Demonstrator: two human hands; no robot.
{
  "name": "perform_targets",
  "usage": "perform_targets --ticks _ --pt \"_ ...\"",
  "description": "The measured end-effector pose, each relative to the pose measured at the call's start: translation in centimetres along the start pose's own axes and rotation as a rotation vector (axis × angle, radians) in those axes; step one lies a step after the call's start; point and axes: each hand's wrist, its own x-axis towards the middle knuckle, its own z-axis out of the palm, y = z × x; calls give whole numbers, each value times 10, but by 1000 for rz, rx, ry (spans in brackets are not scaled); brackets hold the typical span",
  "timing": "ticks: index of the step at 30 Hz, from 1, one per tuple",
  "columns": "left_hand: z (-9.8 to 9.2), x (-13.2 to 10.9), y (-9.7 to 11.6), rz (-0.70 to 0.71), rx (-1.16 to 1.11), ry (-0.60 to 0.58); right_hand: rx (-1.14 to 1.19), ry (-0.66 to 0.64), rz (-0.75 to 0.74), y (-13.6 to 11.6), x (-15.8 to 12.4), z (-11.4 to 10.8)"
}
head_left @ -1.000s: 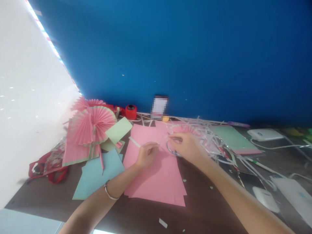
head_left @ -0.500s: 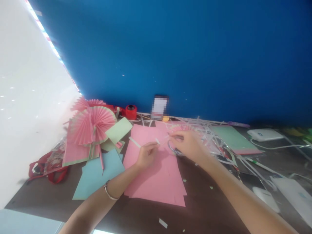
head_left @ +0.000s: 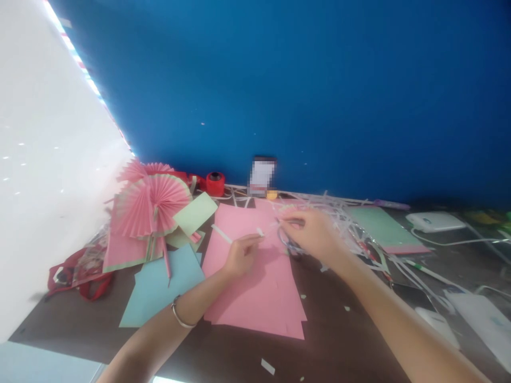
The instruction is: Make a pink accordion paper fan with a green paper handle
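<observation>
I see the left hand (head_left: 241, 255) over the pink sheets (head_left: 255, 303), thumb and forefinger pinched together on a small white piece (head_left: 260, 232). Just right of it, the right hand (head_left: 309, 234) has its fingers curled in close, too blurred for me to tell whether they grip anything. A white strip (head_left: 221, 233) lies across the pink paper at the left hand's far left. Farther left are blue sheets (head_left: 159, 303) and a pleated pink fan (head_left: 165, 197); 1 red roll (head_left: 215, 185) stands at the far side. To the right, tangled white strips lie beside a green sheet (head_left: 379, 226).
</observation>
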Motion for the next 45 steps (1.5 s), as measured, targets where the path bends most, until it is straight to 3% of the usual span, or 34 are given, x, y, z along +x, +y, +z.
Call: perform_targets --ticks 15,21,33,38,41,45 --pt "-1 -2 4 -63 -35 -12 9 -6 85 -6 2 -9" --pt "-1 -1 2 -95 11 -29 -1 50 118 -11 6 -18" --pt "0 -1 15 -184 -118 7 10 50 30 -16 0 -21" --pt "0 4 23 -324 -435 117 16 34 -65 -25 -9 -18" --pt "-1 6 24 -419 -603 77 8 24 -117 -28 -12 -11" --pt "0 8 19 -414 -625 33 -28 6 -167 -31 -14 -5"
